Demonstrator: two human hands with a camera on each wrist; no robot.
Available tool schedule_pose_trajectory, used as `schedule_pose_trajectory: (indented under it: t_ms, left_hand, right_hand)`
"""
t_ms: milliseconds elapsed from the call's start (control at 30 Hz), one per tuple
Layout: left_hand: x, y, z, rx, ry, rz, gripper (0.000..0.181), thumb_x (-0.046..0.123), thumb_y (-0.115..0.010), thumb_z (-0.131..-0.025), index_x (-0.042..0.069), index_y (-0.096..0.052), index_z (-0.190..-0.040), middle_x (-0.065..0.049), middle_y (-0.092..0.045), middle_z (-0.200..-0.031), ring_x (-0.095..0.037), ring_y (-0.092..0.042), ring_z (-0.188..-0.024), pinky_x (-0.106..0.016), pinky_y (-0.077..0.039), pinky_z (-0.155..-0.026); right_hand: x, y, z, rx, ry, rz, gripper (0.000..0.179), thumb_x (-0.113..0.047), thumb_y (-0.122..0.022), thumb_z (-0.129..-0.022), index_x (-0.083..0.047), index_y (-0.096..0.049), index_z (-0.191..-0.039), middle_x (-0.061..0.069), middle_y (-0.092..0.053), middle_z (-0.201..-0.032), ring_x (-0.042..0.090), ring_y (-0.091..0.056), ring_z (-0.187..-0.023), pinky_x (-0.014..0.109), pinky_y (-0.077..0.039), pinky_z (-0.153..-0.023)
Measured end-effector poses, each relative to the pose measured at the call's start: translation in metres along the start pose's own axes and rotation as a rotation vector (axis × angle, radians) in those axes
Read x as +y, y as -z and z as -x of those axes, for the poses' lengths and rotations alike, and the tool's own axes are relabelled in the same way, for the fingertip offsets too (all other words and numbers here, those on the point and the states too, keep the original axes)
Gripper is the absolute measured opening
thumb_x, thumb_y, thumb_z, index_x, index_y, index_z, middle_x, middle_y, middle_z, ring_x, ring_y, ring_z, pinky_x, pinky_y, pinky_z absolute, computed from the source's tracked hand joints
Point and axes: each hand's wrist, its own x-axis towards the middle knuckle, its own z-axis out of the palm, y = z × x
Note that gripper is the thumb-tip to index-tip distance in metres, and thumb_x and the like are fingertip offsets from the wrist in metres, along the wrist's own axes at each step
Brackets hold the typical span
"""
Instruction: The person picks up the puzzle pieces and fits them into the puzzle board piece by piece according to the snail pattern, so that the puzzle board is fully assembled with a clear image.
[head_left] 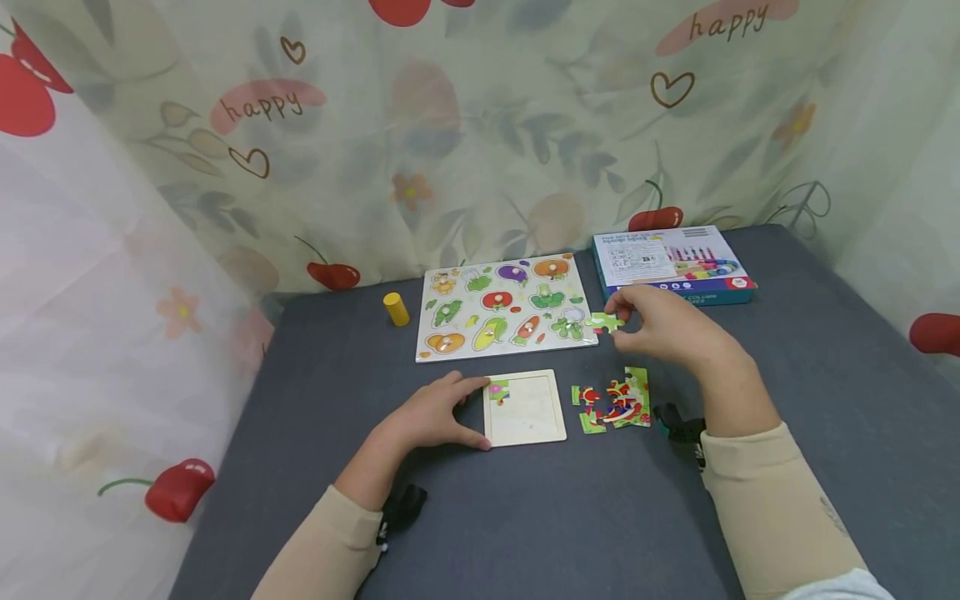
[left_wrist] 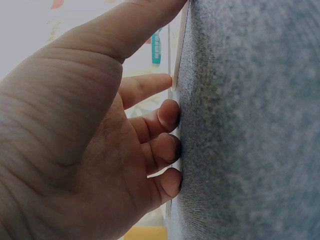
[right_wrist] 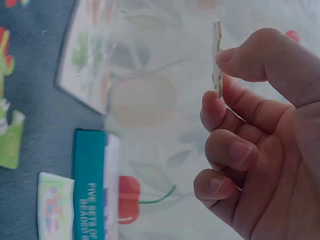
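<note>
A square wooden puzzle tray (head_left: 536, 418) lies on the table with one pink-and-green piece (head_left: 498, 390) in its upper left corner. My left hand (head_left: 431, 415) touches the tray's left side, index fingertip near the top corner and thumb (left_wrist: 117, 27) at the bottom one. Its other fingertips rest on the cloth in the left wrist view. Raised over the right end of the vegetable board, my right hand (head_left: 667, 325) pinches a green jigsaw piece (head_left: 602, 322) between thumb and index finger. The right wrist view shows this piece (right_wrist: 217, 60) edge-on. Loose jigsaw pieces (head_left: 636, 400) lie right of the tray.
Behind the tray lies a vegetable picture board (head_left: 468, 302). A yellow cylinder (head_left: 396, 309) stands to its left, and a teal-sided box (head_left: 720, 296) lies at the back right. A printed curtain (head_left: 480, 125) hangs behind the dark table (head_left: 525, 525).
</note>
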Motion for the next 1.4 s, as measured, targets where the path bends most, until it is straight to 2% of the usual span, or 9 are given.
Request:
schedule_pose_trajectory:
  t_ms: [333, 667, 867, 1400]
  left_hand:
    - [0.0, -0.001, -0.001, -0.001, 0.006, -0.008, 0.098, 0.06, -0.088, -0.073, 0.03, -0.046, -0.156, 0.002, -0.05, -0.105, -0.018, -0.05, -0.093, -0.038, -0.043, -0.077]
    - [-0.002, -0.002, -0.001, -0.002, -0.001, -0.01, 0.098, 0.061, -0.087, -0.073, 0.03, -0.045, -0.156, 0.002, -0.049, -0.105, -0.018, -0.05, -0.092, -0.038, -0.042, -0.077]
    - [-0.002, -0.001, -0.001, -0.003, -0.002, -0.009, 0.098, 0.061, -0.087, -0.073, 0.03, -0.045, -0.156, 0.003, -0.049, -0.105, -0.018, -0.05, -0.093, -0.038, -0.042, -0.077]
    - [-0.001, -0.001, -0.002, -0.012, 0.014, -0.006, 0.098, 0.062, -0.087, -0.073, 0.031, -0.046, -0.156, 0.002, -0.05, -0.105, -0.018, -0.05, -0.093, -0.038, -0.042, -0.076]
  right_hand:
    - [-0.027, 0.007, 0.013, 0.025, 0.119, -0.01, 0.03, -0.009, -0.071, -0.089, -0.003, -0.064, -0.118, 0.011, -0.057, -0.104, 0.026, -0.051, -0.097, 0.044, -0.043, -0.083]
    - [-0.039, -0.001, 0.016, 0.024, 0.203, -0.138, 0.029, -0.005, -0.073, -0.089, -0.006, -0.065, -0.117, 0.008, -0.056, -0.098, 0.023, -0.049, -0.085, 0.035, -0.044, -0.073]
    - [-0.048, -0.01, 0.013, 0.013, 0.277, -0.165, 0.029, -0.005, -0.076, -0.087, -0.008, -0.067, -0.114, 0.006, -0.056, -0.095, 0.025, -0.048, -0.08, 0.033, -0.042, -0.07]
    - [-0.052, -0.043, -0.002, -0.044, 0.315, -0.159, 0.027, -0.01, -0.078, -0.088, -0.014, -0.068, -0.113, 0.0, -0.057, -0.096, 0.019, -0.05, -0.079, 0.034, -0.045, -0.07]
